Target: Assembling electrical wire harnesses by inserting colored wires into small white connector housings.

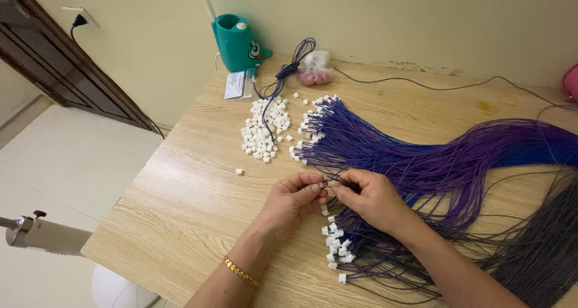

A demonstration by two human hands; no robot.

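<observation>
My left hand and my right hand meet over the wooden table, fingertips pinched together on a thin purple wire and a small white connector between them. A gold bracelet sits on my left wrist. Beneath my hands lies a bundle of purple wires with white connectors on their ends. A second fan of blue-purple wires with connectors spreads just beyond. A pile of loose white connectors lies farther left.
A teal plastic container stands at the table's back edge beside a small clear bag and a pink-white bundle. Dark wires heap at the right. The table's left edge drops to a white floor; a metal pole is lower left.
</observation>
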